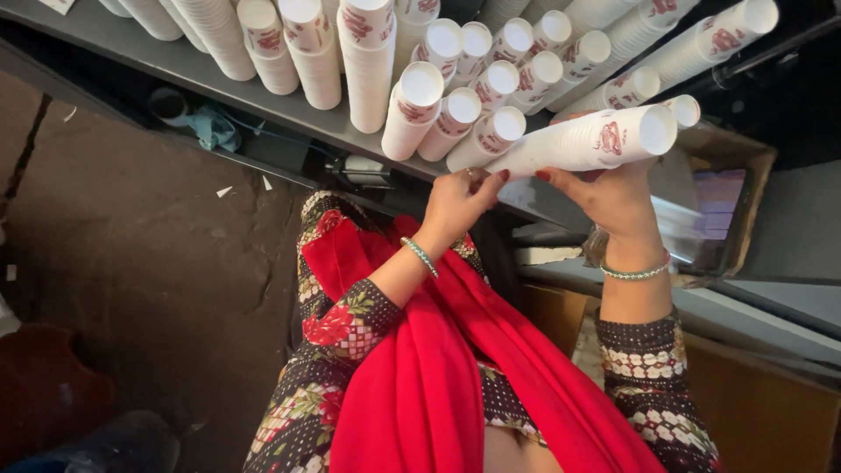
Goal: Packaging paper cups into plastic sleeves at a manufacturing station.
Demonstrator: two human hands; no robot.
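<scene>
Both hands hold one long sleeve of nested white paper cups, the cup stack (585,142), which lies nearly level just above the front edge of the grey shelf (175,61). The right hand (613,197) cups the stack from below near its middle, palm up, its grip closed around the underside. The left hand (455,203) meets the stack's near end, fingers curled in a narrow grip at the lowest cup; whether it pinches that one cup or only steadies the end cannot be told. Behind the held stack many more stacks (464,79) stand side by side on the shelf, packed close, their closed bottoms facing the camera and each printed with a red mark. A cardboard box (736,184) sits below the shelf on the right, just beyond the right wrist. To handle this well, I judge that the long stack should stay supported along its length, since a sleeve this long bends and parts in the middle if held only at one end. The right hand does best as a cradle, without squeezing, because thin paper walls dent easily. The left hand should press along the stack's axis so the cups stay nested. The neighbouring stacks are near enough to be knocked, so the far end needs room.
</scene>
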